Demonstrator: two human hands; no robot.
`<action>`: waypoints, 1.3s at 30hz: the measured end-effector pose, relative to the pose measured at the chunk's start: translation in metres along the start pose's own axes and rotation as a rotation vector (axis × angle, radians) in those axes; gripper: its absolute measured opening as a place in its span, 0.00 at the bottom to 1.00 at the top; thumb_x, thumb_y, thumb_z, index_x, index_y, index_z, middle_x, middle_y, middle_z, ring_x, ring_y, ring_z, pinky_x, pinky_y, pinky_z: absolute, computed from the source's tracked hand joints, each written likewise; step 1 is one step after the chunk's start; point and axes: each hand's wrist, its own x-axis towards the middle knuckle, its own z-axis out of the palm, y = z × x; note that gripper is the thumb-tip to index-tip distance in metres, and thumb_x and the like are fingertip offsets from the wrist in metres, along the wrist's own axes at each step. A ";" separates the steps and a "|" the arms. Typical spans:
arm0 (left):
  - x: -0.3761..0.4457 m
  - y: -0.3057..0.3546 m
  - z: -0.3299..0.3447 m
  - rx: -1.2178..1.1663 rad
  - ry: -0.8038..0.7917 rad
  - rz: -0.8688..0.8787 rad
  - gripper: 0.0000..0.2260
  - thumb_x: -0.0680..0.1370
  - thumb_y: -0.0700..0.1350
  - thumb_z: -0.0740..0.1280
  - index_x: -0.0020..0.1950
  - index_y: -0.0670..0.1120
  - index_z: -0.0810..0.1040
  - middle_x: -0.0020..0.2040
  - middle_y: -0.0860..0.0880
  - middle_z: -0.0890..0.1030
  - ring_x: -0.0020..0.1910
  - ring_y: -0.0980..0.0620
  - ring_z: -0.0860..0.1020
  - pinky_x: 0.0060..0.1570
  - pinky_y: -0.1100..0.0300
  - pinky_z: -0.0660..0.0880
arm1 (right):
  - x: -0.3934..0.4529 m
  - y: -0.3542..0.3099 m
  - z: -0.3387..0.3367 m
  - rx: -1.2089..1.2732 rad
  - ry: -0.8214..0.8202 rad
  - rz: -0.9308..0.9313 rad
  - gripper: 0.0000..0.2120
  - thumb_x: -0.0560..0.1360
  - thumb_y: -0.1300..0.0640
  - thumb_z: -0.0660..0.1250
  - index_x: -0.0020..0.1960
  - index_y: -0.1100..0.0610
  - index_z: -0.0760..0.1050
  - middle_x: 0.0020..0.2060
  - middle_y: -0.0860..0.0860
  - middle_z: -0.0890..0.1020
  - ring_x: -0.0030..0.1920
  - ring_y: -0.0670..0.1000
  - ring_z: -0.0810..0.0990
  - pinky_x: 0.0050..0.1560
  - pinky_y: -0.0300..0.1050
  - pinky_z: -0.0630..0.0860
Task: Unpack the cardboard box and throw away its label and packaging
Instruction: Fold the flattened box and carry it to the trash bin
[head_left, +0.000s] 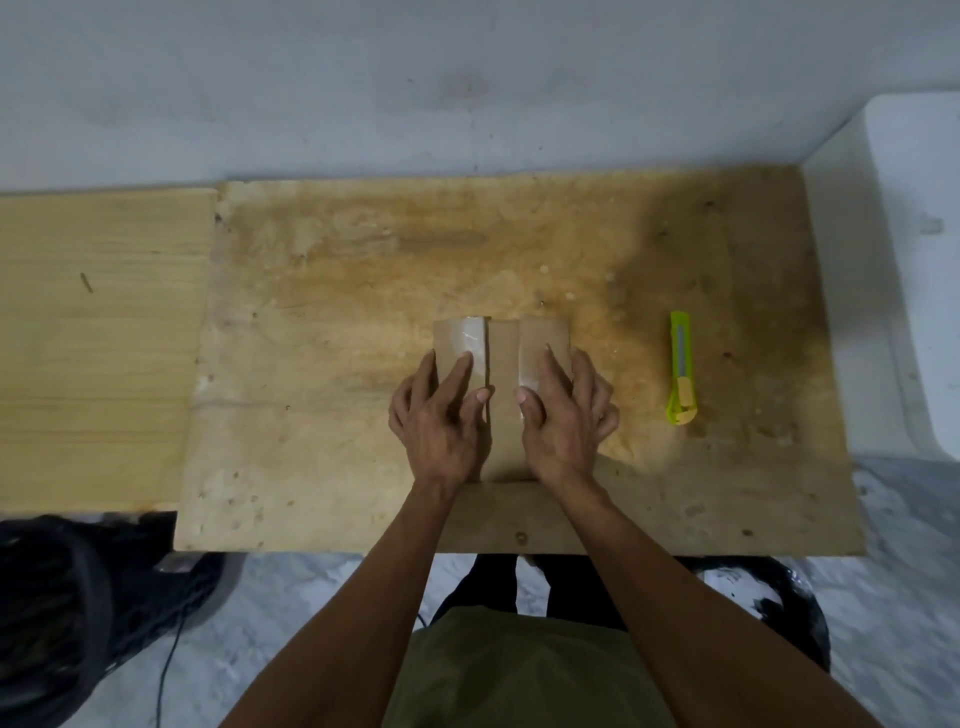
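Observation:
A small brown cardboard box (503, 358) sits in the middle of the worn plywood table (322, 364). Its two top flaps, glossy with clear tape, are parted along a slit, and a strip of brown shows in the gap. My left hand (441, 421) grips the left flap, thumb at the slit edge and fingers spread over the flap. My right hand (563, 415) grips the right flap the same way, fingers wrapping the box's right side. The near part of the box is hidden under my hands.
A lime-green utility knife (681, 369) lies on the table to the right of the box. A lighter wooden board (98, 338) adjoins the table on the left. A black bin or bag (67, 613) stands on the floor at lower left, another dark bag (779, 608) at lower right.

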 end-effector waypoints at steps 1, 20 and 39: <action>0.000 0.004 -0.003 -0.074 0.012 0.020 0.19 0.79 0.58 0.67 0.69 0.57 0.78 0.77 0.47 0.68 0.72 0.54 0.65 0.69 0.51 0.66 | 0.001 0.000 -0.003 0.058 0.004 0.017 0.25 0.77 0.43 0.62 0.74 0.42 0.63 0.75 0.50 0.61 0.72 0.54 0.57 0.66 0.58 0.56; 0.006 0.140 -0.017 -0.499 -0.223 0.020 0.31 0.62 0.66 0.80 0.63 0.63 0.80 0.55 0.32 0.83 0.48 0.32 0.84 0.43 0.39 0.82 | -0.030 0.021 -0.160 0.792 0.190 0.167 0.26 0.81 0.44 0.57 0.77 0.44 0.57 0.68 0.37 0.66 0.60 0.27 0.69 0.52 0.19 0.66; -0.340 0.199 0.073 0.047 -0.782 0.861 0.23 0.83 0.52 0.59 0.77 0.44 0.70 0.68 0.37 0.75 0.63 0.36 0.77 0.59 0.51 0.75 | -0.352 0.207 -0.227 0.488 0.661 0.787 0.28 0.80 0.39 0.51 0.78 0.45 0.52 0.74 0.52 0.64 0.67 0.57 0.71 0.60 0.51 0.71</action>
